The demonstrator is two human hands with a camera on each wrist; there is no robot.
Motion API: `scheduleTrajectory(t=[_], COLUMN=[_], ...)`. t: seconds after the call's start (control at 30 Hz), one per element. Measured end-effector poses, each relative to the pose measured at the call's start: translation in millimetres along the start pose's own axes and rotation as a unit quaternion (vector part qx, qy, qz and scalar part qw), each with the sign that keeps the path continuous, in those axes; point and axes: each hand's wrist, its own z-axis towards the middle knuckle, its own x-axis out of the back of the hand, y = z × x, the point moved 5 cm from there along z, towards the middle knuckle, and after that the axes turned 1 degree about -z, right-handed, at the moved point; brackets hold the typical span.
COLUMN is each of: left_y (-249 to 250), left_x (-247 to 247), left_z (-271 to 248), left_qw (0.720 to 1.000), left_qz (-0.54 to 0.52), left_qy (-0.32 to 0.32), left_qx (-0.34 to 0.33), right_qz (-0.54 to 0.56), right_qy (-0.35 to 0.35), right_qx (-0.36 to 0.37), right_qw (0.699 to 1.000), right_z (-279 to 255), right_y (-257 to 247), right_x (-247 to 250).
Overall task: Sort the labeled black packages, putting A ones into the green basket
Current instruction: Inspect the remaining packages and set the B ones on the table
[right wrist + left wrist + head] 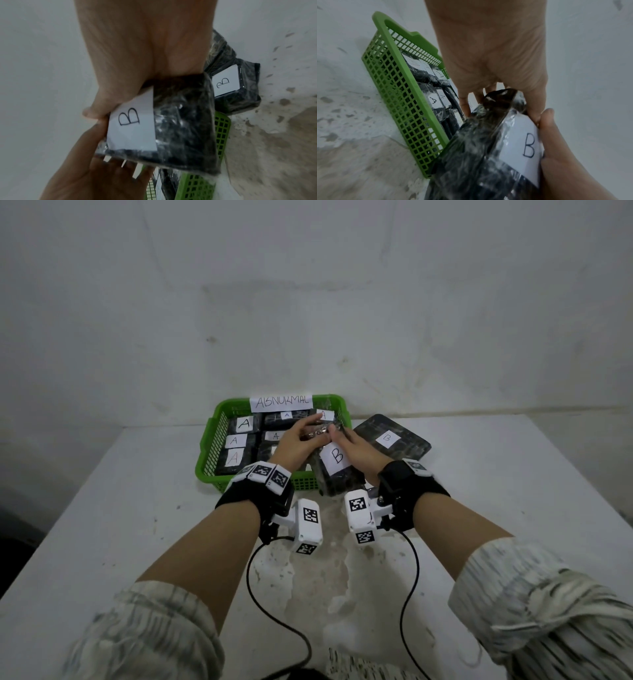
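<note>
A black wrapped package with a white "B" label [337,465] is held tilted above the front right corner of the green basket [210,450]. My left hand [301,436] grips its left side and far end. My right hand [352,445] grips its right side, thumb at the label's edge. The left wrist view shows the B package [479,155] under my left hand [488,60], beside the basket [393,88]. In the right wrist view my right hand [137,54] holds the package [180,128]. Several black packages labelled "A" [244,424] lie inside the basket.
A second black package labelled "B" [394,440] lies on the white table [137,508] just right of the basket. A paper sign reading "ABNORMAL" [281,402] is fixed to the basket's far rim. A wall rises close behind the table.
</note>
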Motion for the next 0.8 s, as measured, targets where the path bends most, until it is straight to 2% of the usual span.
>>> scheduleTrajectory(t=[0.13,0.2,0.43,0.67,0.8], left_y=[-6,-7,-1,-6,-2], left_x=[0,-1,3,-7,-4], left_z=[-3,-5,-2,-6,-4], left_qw=[0.998,0.997,0.995,0.997,0.998], left_qz=[-0.043,-0.066,-0.072,-0.068,-0.05], left_qy=[0.041,0.042,0.073,0.029,0.041], left_qx=[0.015,0.018,-0.002,-0.007,-0.019], right_qz=[0.021,0.044,0.073,0.045,0.067], right_qy=[0.061,0.076,0.052,0.075,0.041], right_qx=[0.009,0.008,0.021,0.041,0.044], right_qw=[0.998,0.996,0.996,0.995,0.996], right_z=[11,15,18,9,12], right_y=[2,3,6,-2,1], right_x=[1,1,-6,-5,-10])
